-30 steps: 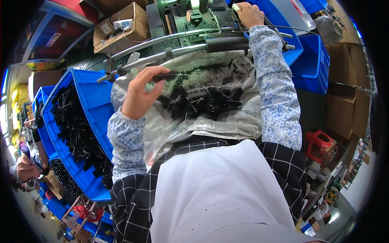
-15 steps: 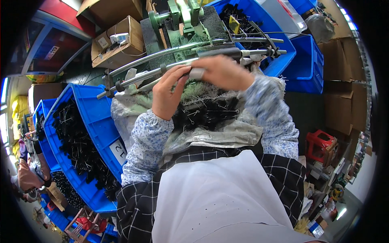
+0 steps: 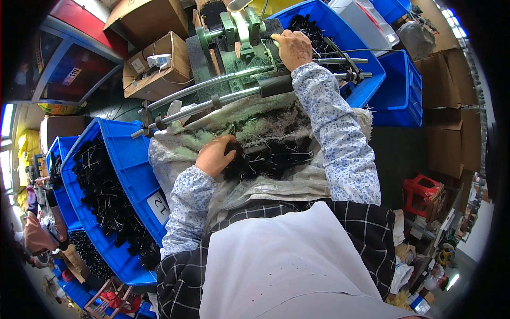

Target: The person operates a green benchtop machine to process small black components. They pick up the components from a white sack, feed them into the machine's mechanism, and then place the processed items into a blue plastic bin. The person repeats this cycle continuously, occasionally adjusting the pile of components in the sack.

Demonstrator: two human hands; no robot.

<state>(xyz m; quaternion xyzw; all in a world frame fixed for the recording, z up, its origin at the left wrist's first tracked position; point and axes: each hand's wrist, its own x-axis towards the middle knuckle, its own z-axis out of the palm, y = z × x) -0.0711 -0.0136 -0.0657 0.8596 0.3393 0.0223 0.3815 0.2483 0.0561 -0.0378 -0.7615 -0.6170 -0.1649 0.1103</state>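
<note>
Black bristly pieces with looped wire ends [image 3: 276, 159] lie heaped on a pale sack cloth [image 3: 260, 190] over the person's lap. Left hand [image 3: 215, 155] is down at the heap's left edge, fingers curled; can't tell if they grip a piece. Right hand [image 3: 295, 49] is up beside the green machine [image 3: 241, 48], fingers bent inward, something pale at the tips; grip unclear. Change: half a second ago the hands were together near the metal rails [image 3: 196, 114]; now they're split, left lower, right farther out. Likely means separate jobs, left at the supply, right at the machine. Farther out: a blue bin [image 3: 125, 154] of similar pieces to the left, a cardboard box [image 3: 159, 80] beyond the rails.
</note>
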